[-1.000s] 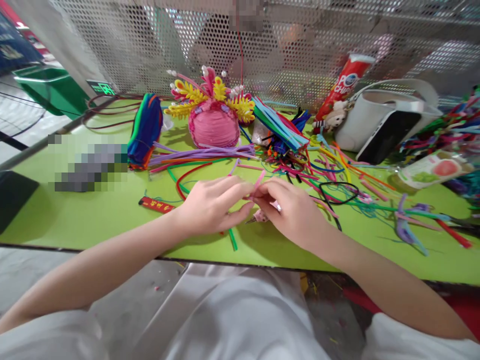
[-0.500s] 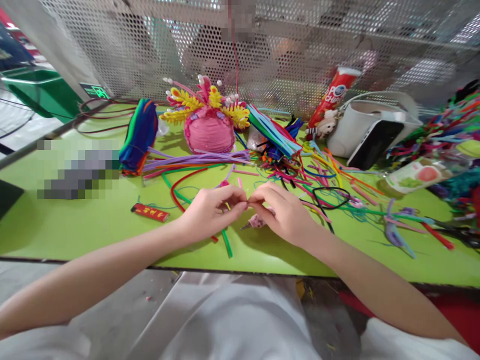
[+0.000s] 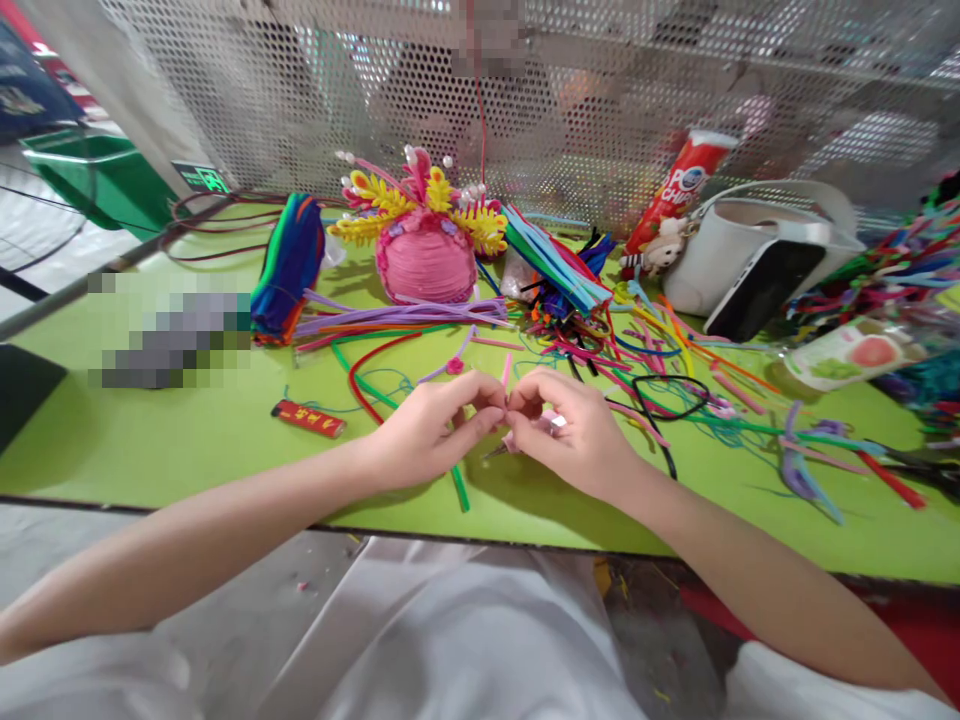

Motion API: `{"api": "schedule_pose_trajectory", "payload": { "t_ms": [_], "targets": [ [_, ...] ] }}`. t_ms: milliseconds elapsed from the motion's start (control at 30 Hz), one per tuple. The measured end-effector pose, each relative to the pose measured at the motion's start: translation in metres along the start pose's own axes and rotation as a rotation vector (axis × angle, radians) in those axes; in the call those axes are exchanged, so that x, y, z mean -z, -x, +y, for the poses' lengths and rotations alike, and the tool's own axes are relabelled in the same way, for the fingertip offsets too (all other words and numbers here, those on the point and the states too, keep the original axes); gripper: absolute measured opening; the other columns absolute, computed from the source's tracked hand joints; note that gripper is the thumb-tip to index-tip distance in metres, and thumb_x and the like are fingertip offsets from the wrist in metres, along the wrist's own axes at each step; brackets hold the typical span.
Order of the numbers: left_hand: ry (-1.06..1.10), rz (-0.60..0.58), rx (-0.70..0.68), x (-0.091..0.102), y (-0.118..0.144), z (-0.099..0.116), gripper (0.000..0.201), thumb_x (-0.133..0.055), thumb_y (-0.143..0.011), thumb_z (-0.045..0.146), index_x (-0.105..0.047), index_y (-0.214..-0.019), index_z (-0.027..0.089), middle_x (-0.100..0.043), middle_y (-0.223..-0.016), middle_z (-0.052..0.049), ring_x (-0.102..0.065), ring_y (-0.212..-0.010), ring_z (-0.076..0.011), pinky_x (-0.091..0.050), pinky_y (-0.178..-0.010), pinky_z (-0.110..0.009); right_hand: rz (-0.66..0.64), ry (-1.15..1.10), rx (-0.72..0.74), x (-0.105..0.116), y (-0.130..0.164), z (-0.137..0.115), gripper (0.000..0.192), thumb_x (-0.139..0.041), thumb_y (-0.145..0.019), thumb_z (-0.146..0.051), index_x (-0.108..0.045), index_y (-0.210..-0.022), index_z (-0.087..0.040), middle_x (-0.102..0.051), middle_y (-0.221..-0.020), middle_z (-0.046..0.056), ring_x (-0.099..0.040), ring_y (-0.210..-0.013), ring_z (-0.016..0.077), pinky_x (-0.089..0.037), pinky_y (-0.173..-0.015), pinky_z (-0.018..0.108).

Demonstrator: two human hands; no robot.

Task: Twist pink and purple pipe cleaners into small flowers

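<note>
My left hand [image 3: 457, 430] and my right hand [image 3: 566, 430] meet tip to tip above the green table. Both pinch a short pink pipe cleaner [image 3: 508, 370], whose end sticks up between the fingertips; its lower part is hidden by the fingers. Under my right hand lies a small pinkish object with a dark pointed tip [image 3: 496, 451], mostly covered. Just beyond my left hand is a purple pipe cleaner with a small pink coil [image 3: 454, 366]. Green [image 3: 460, 488] and red [image 3: 360, 390] pipe cleaners run past my left hand.
A pink headpiece with yellow fronds [image 3: 427, 262] stands at the back. Pipe-cleaner bundles [image 3: 287, 270] flank it. A red lighter [image 3: 308, 418] lies left. On the right are a chip can [image 3: 679, 190], a white bag [image 3: 697, 265], a phone [image 3: 765, 290] and a bottle [image 3: 847, 355].
The view has shifted slightly, moving the scene rightward. My fingertips have turned inward and come closer together, and the pink pipe cleaner now stands directly between them.
</note>
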State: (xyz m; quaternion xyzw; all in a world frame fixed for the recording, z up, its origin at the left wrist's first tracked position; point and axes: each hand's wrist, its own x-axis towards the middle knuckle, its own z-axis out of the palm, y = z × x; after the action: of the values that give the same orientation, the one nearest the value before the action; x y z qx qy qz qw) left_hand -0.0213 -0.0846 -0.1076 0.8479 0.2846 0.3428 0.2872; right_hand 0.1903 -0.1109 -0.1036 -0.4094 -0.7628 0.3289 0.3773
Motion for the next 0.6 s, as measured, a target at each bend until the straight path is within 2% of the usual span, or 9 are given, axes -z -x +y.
{"api": "schedule_pose_trajectory", "payload": {
  "t_ms": [100, 167, 267, 433, 600],
  "targets": [
    [-0.059, -0.037, -0.054, 0.002, 0.001, -0.001, 0.006, -0.056, -0.096, 0.018, -0.061, -0.094, 0.016, -0.070, -0.078, 0.002, -0.060, -0.062, -0.0045, -0.046, -0.057, -0.014, 0.012, 0.098, 0.141, -0.001, 0.001, 0.000, 0.009, -0.063, -0.088, -0.016, -0.056, -0.084, -0.020, -0.059, -0.082, -0.001, -0.055, -0.072, 0.0106, -0.043, -0.062, 0.023],
    [-0.095, -0.049, -0.083, 0.003, 0.002, 0.000, 0.004, -0.057, -0.092, 0.017, -0.061, -0.091, 0.017, -0.068, -0.076, 0.002, -0.058, -0.060, -0.0046, -0.047, -0.057, -0.014, -0.019, 0.093, 0.164, -0.002, 0.002, -0.002, 0.010, -0.062, -0.089, -0.016, -0.055, -0.084, -0.020, -0.057, -0.080, -0.002, -0.053, -0.070, 0.0100, -0.042, -0.062, 0.023],
    [-0.125, -0.019, -0.111, 0.001, 0.002, 0.002, 0.005, -0.057, -0.086, 0.013, -0.058, -0.087, 0.017, -0.065, -0.072, 0.004, -0.056, -0.059, -0.0039, -0.046, -0.057, -0.013, -0.020, 0.055, 0.134, -0.006, 0.003, -0.007, 0.010, -0.062, -0.089, -0.016, -0.054, -0.083, -0.020, -0.055, -0.078, -0.003, -0.052, -0.068, 0.0094, -0.042, -0.061, 0.023],
    [-0.154, 0.078, -0.113, -0.006, 0.004, 0.007, 0.007, -0.057, -0.083, 0.012, -0.054, -0.085, 0.018, -0.061, -0.067, 0.007, -0.052, -0.053, -0.0025, -0.042, -0.053, -0.012, 0.095, 0.028, 0.093, -0.013, 0.003, -0.015, 0.012, -0.063, -0.083, -0.013, -0.054, -0.079, -0.020, -0.057, -0.074, -0.004, -0.052, -0.065, 0.0087, -0.041, -0.058, 0.021],
    [-0.144, 0.087, -0.061, -0.010, 0.005, 0.005, 0.004, -0.057, -0.084, 0.015, -0.054, -0.083, 0.018, -0.061, -0.067, 0.005, -0.053, -0.054, -0.0030, -0.043, -0.054, -0.013, 0.153, 0.032, 0.023, -0.018, 0.003, -0.017, 0.011, -0.065, -0.080, -0.016, -0.055, -0.075, -0.021, -0.057, -0.069, -0.004, -0.050, -0.060, 0.0086, -0.040, -0.055, 0.022]
  ]
}}
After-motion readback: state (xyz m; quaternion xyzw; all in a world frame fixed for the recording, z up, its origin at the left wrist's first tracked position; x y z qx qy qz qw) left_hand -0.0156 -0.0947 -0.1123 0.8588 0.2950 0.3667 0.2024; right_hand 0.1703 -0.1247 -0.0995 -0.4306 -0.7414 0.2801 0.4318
